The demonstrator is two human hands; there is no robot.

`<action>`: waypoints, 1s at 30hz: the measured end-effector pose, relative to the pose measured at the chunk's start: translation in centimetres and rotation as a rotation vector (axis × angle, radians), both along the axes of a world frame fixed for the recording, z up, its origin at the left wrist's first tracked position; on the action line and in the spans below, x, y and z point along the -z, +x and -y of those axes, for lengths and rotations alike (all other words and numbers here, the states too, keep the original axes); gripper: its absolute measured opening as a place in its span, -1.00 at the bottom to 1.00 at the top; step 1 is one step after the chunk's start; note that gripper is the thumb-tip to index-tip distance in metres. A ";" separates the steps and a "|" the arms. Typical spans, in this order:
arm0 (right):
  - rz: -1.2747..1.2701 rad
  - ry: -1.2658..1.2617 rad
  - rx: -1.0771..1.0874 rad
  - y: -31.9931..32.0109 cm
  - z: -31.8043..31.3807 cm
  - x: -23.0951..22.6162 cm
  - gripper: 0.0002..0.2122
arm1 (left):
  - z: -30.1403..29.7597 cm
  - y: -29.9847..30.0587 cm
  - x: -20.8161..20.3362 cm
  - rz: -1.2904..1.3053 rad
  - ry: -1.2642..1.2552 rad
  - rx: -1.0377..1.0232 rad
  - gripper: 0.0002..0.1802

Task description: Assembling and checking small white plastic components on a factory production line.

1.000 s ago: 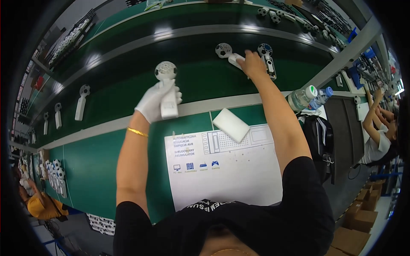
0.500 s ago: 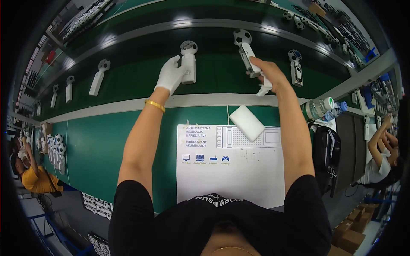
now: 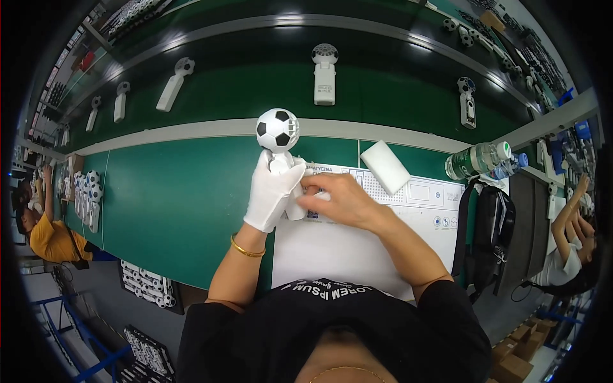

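My left hand [image 3: 273,193], in a white glove, is wrapped around the white handle of a small hand-held fan [image 3: 278,135] whose round head is patterned like a black-and-white football. It holds the fan upright over the green table [image 3: 172,204]. My bare right hand [image 3: 336,199] pinches the lower end of the same handle from the right. Both hands are above the left edge of a white printed sheet [image 3: 357,246].
A white foam block [image 3: 385,166] lies on the sheet's far right corner. More white fans [image 3: 324,73] lie on the dark conveyor beyond. Plastic bottles [image 3: 479,161] and a black bag [image 3: 488,236] are at right. Other people work at both sides.
Both hands have come back from the conveyor to the table in front of me. The left hand has brought a fan along, and the right hand has joined it on the handle.
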State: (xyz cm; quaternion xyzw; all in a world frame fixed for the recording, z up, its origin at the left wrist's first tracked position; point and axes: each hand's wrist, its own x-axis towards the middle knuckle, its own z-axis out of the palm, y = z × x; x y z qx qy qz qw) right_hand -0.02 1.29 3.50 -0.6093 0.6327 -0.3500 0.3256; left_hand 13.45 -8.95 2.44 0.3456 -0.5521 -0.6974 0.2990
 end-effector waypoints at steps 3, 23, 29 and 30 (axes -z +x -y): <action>0.268 0.050 0.282 -1.3 0.0 -2.0 -0.76 | -0.1 0.6 -0.1 0.126 -0.132 -0.043 -0.65; 0.315 0.079 -0.005 -0.2 9.8 -6.4 -0.79 | -2.0 1.2 -1.3 0.377 -0.493 0.012 -0.68; -0.918 -0.386 0.045 4.6 6.8 -6.2 -0.76 | -1.0 1.1 0.9 0.150 -0.991 0.096 -0.66; -0.979 -0.264 0.002 4.1 6.6 -6.7 -0.74 | -1.0 1.4 0.0 0.157 -0.998 0.092 -0.66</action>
